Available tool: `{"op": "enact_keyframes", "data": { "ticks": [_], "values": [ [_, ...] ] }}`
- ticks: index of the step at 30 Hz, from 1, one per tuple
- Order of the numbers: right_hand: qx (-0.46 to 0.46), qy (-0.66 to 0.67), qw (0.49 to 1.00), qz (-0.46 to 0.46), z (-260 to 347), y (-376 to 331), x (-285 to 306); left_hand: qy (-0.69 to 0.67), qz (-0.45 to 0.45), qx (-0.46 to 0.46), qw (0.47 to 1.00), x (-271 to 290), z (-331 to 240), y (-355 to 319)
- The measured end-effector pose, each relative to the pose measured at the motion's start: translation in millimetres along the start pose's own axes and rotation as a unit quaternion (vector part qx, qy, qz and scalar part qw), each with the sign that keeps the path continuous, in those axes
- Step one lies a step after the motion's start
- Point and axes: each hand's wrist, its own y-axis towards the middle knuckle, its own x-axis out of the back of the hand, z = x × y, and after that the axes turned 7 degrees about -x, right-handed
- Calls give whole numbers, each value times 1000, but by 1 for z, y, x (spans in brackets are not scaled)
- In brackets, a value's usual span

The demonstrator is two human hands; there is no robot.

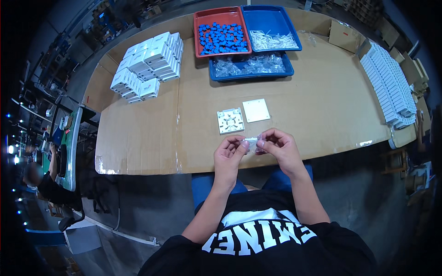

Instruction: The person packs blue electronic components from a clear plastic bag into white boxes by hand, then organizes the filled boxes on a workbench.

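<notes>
1. The left hand (227, 155) has its thumb and fingertips pinched on one end of a small clear bag (252, 145).
2. The right hand (284, 152) pinches the other end the same way. The two hands are near each other but not touching. Holding both ends looks like a good way to keep such a thin, floppy bag steady.
3. The bag is up in front of the person, over the near edge of the worktop (198, 106). Something white shows at it, but it is too small to tell what.
4. Just past the left hand lies an open white case (230, 121), its inside facing up, maybe so the parts in it are easy to see and reach.
5. A flat white cover (256, 110) lies close on its right, a bit farther away.
6. At the far side, a red tray (218, 16) holds blue pieces (223, 38), and a blue tray (264, 18) on its right holds white sticks (271, 40). The trays seem to keep the small bits from mixing.
7. A lower blue tray (253, 78), nearer, holds clear bags.
8. White boxes (149, 60) are stacked far left. White pieces (389, 87) sit in neat rows at the right, perhaps to save room.
</notes>
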Motion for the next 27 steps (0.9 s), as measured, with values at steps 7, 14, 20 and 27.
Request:
{"op": "enact_keyframes", "data": {
  "ticks": [7,14,20,27],
  "values": [
    [-6,13,1000,-7,3,3,1,64,-14,-52,996,9,-2,8],
    [86,-73,994,-16,-10,10,4,42,17,-18,999,6,4,7],
    [48,-70,996,-40,-9,12,-1,54,-8,-66,996,2,5,12],
    [55,-52,996,-43,-10,13,-8,-8,-26,-19,999,5,12,10]
  ]
}}
